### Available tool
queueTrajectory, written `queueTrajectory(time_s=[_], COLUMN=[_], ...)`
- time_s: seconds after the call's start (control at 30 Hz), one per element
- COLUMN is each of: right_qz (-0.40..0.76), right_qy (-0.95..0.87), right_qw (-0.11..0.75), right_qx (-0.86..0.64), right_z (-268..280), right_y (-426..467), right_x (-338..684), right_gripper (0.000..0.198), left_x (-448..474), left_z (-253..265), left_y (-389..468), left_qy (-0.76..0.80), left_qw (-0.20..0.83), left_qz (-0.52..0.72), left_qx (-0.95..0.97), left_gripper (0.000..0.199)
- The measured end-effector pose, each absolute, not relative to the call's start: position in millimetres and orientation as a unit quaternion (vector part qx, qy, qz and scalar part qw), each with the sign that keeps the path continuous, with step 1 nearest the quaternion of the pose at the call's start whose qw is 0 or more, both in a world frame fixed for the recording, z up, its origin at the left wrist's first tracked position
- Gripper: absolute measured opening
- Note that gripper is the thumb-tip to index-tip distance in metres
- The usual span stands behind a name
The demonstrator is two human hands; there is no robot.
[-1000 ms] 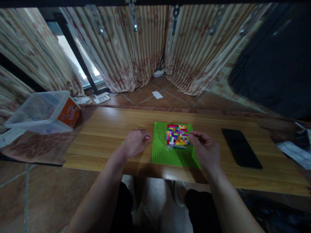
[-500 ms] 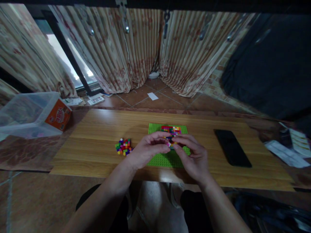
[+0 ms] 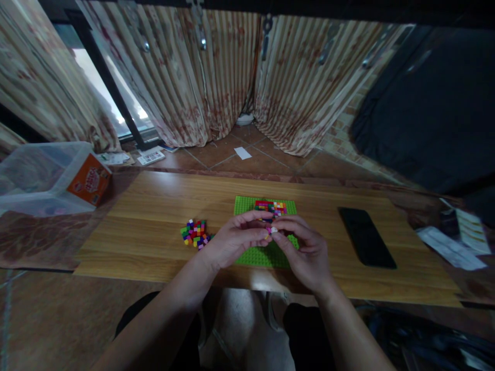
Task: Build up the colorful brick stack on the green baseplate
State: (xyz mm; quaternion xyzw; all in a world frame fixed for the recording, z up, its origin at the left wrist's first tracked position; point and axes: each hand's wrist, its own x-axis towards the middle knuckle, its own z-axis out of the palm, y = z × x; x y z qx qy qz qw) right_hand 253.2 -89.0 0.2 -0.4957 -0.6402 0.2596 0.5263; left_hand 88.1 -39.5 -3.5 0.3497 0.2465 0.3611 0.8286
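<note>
A second ago the hands are apart, the left out over the table and the right beside the brick block; now they meet over the green board (image 3: 263,257). The left hand (image 3: 235,241) pinches a pink brick (image 3: 267,236) in its fingertips, and the right hand (image 3: 307,252) pinches a white brick (image 3: 274,230) just beside it; I cannot tell whether the two are joined. The multicoloured brick block (image 3: 270,205) sits on the board, its near part hidden behind the fingers. A loose brick pile (image 3: 195,232), covered by the left hand a second ago, is now in sight at nine o'clock from the board.

The wooden table (image 3: 154,216) also carries a black phone (image 3: 367,237) at three o'clock. Beyond the table, a clear plastic bin (image 3: 38,201) with an orange label stands between nine and ten, and a white sheet (image 3: 243,153) lies on the tiled floor (image 3: 266,147) near twelve. Patterned curtains (image 3: 216,93) hang at twelve, a window (image 3: 93,80) shows at ten, and dark cloth (image 3: 410,113) fills two o'clock.
</note>
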Motion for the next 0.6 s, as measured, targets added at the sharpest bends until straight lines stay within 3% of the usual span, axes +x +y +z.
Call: queueTrajectory(time_s=[0.37,0.6], right_qz=[0.229,0.303], right_qy=[-0.618,-0.505], right_qw=[0.528,0.614], right_qx=[-0.535,-0.526], right_z=[-9.2,-8.2], right_y=[-88.3,-85.8], right_x=[254.4,253.8], right_gripper=[0.005,0.005], left_x=[86.7,83.5], left_z=[-6.2,-5.8], left_y=[-38.3,-35.8], left_qy=[0.276,0.263], left_qw=[0.789,0.783], left_qz=[0.37,0.377], left_qx=[0.406,0.419], left_gripper=[0.028,0.027])
